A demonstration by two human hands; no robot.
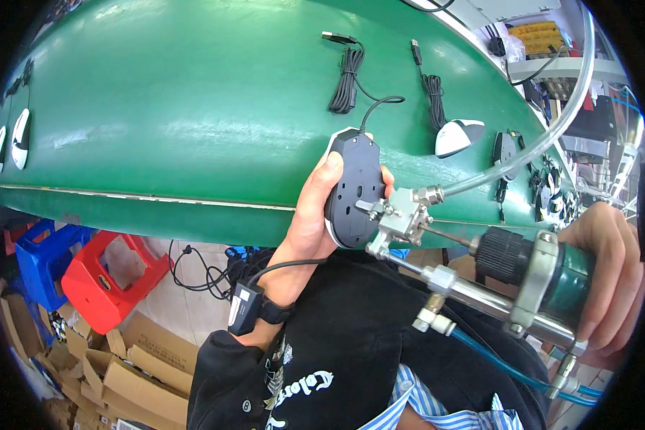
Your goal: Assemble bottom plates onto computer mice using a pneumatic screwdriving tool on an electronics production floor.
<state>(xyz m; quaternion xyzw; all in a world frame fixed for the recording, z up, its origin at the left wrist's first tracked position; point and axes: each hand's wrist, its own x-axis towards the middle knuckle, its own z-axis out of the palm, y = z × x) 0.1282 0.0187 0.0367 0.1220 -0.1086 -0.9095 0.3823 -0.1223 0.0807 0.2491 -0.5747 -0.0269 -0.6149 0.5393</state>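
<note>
My left hand (312, 204) is closed around a computer mouse (356, 168), its black underside with holes turned up toward me. The mouse's coiled cable (346, 82) with a USB plug lies beyond it on the green table. My right hand (609, 276) wraps the green and black body of a screw-feeding power screwdriver (505, 254), held almost level. The metal feed head (401, 215) at its front sits over the mouse's lower right side; whether the tip touches is hidden. A clear hose (541, 147) and blue air hoses (491, 358) run from the tool.
On the green table (179, 107), a white and black mouse (459, 136) lies to the right, with more mice (548, 193) beyond. Others (21, 140) rest far left. Below stand a blue stool (43, 261), a red stool (100, 283) and cardboard boxes (150, 369). A cabled box (245, 308) is strapped to my left wrist.
</note>
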